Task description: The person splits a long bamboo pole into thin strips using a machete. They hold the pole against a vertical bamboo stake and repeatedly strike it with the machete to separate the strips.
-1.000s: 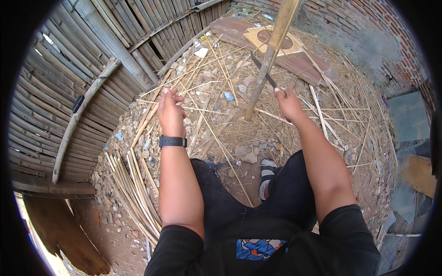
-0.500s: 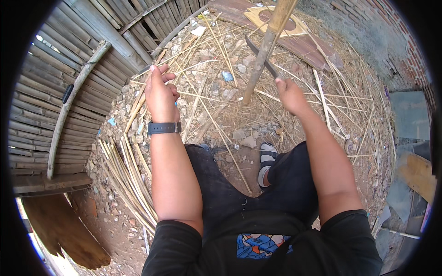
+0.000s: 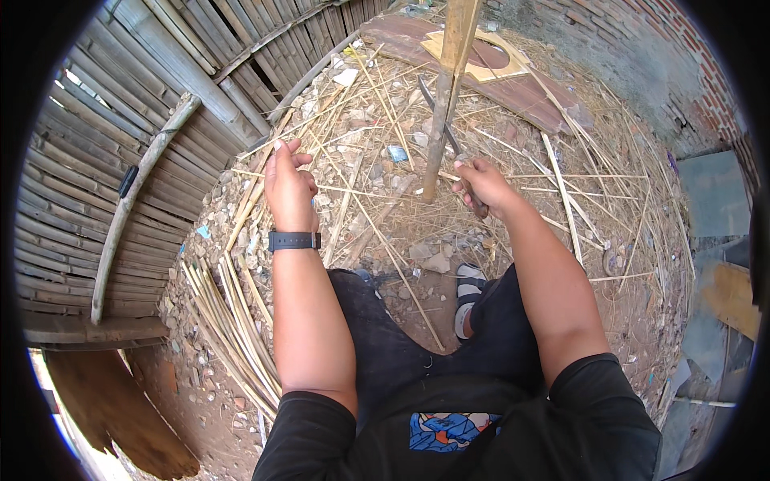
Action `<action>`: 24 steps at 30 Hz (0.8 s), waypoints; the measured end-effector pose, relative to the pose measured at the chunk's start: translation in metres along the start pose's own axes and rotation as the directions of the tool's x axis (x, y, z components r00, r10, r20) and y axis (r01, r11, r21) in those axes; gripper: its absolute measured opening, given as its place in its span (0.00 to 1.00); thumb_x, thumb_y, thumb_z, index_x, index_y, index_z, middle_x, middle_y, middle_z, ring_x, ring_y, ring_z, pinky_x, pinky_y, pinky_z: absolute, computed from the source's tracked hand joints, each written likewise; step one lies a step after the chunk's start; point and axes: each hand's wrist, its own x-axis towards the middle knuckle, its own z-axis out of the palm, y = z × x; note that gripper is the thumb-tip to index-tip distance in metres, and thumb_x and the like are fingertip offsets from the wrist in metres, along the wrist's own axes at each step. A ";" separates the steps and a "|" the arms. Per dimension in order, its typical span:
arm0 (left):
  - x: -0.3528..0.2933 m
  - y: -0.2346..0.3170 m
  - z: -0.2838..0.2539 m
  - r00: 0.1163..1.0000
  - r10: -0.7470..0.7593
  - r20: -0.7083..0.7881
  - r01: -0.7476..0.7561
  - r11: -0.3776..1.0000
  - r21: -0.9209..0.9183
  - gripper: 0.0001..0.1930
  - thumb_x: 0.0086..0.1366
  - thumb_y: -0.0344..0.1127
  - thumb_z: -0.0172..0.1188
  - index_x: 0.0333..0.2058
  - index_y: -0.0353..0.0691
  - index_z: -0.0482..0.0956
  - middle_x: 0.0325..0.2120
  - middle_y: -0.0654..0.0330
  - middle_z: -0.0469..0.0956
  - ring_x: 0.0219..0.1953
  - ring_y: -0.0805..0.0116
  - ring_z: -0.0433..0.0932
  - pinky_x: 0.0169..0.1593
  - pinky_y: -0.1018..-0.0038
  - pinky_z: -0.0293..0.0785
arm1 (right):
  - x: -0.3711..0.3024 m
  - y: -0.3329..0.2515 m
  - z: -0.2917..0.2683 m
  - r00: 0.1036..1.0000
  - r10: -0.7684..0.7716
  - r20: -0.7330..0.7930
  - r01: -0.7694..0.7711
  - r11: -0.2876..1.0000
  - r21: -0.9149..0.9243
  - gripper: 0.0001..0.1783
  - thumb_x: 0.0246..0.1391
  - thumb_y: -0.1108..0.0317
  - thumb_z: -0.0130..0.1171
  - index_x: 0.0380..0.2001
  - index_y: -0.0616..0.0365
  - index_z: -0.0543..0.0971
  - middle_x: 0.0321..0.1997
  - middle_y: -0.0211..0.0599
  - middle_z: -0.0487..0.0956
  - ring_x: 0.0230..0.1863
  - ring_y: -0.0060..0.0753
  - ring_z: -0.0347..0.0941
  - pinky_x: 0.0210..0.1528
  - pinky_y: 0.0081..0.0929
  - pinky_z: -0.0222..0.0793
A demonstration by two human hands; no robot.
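Observation:
In front of me stands a split bamboo post, near upright, its lower end down at the littered ground. My right hand is closed round the handle of a curved knife. Its dark blade slants up to the left and passes behind the post, with the tip showing beyond it. To the left, my left hand is raised, palm turned inward, with fingers partly stretched and loosely bent. I see nothing held in it. A dark watch is on that wrist.
Bamboo strips and straw litter the stony ground. A bundle of long strips lies at my left. A bamboo wall stands left, a brick wall right. Beyond the post lie a brown board and a holed wooden panel.
My right hand has shifted left and slightly down, turning the knife so its handle now shows below the fist. The post has tilted more upright. My left hand has moved slightly right and down.

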 end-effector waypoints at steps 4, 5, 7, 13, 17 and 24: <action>0.002 -0.004 0.003 1.000 0.016 0.026 -0.018 0.999 0.046 0.22 0.73 0.52 0.50 0.48 0.37 0.76 0.26 0.65 0.74 0.16 0.83 0.60 0.19 0.82 0.57 | -0.010 -0.012 0.010 0.986 -0.045 -0.161 0.020 0.987 -0.158 0.26 0.64 0.46 0.52 0.38 0.63 0.75 0.24 0.34 0.75 0.21 0.25 0.69 0.24 0.28 0.65; 0.002 -0.005 0.002 1.000 0.009 0.026 -0.010 0.999 0.046 0.22 0.73 0.52 0.50 0.47 0.37 0.76 0.26 0.65 0.74 0.16 0.83 0.61 0.19 0.82 0.57 | -0.013 -0.016 0.012 0.980 -0.072 -0.185 0.046 0.989 -0.144 0.26 0.65 0.45 0.52 0.37 0.63 0.76 0.23 0.34 0.75 0.21 0.26 0.69 0.25 0.28 0.65; 0.002 -0.005 0.002 0.999 0.007 0.036 -0.009 0.999 0.047 0.22 0.73 0.52 0.50 0.47 0.37 0.76 0.26 0.65 0.74 0.16 0.83 0.61 0.19 0.82 0.57 | -0.019 -0.029 0.011 0.964 -0.125 -0.236 0.098 0.988 -0.120 0.27 0.65 0.44 0.51 0.34 0.62 0.77 0.21 0.34 0.74 0.21 0.27 0.69 0.26 0.30 0.65; 0.000 -0.002 -0.004 1.000 0.012 0.015 -0.013 0.998 0.055 0.24 0.73 0.53 0.50 0.48 0.35 0.76 0.27 0.64 0.74 0.16 0.83 0.61 0.20 0.82 0.58 | -0.064 -0.103 0.009 0.911 -0.317 -0.263 0.307 0.948 -0.078 0.30 0.66 0.38 0.46 0.41 0.59 0.74 0.18 0.22 0.66 0.13 0.14 0.57 0.14 0.17 0.49; -0.006 -0.001 -0.002 1.000 0.007 0.030 -0.009 0.998 0.066 0.25 0.73 0.55 0.49 0.50 0.35 0.75 0.29 0.66 0.73 0.18 0.82 0.61 0.20 0.82 0.56 | -0.048 -0.091 0.009 0.923 -0.292 -0.250 0.197 0.918 -0.344 0.34 0.65 0.39 0.46 0.39 0.66 0.76 0.25 0.42 0.76 0.25 0.37 0.73 0.30 0.35 0.69; 0.001 -0.002 -0.011 1.000 -0.013 -0.001 0.013 0.997 0.075 0.23 0.74 0.51 0.49 0.49 0.35 0.76 0.27 0.64 0.74 0.16 0.82 0.60 0.20 0.83 0.57 | 0.026 0.006 0.056 0.936 -0.261 -0.235 0.084 0.816 -0.572 0.37 0.65 0.40 0.43 0.45 0.72 0.76 0.44 0.68 0.79 0.50 0.66 0.76 0.55 0.51 0.69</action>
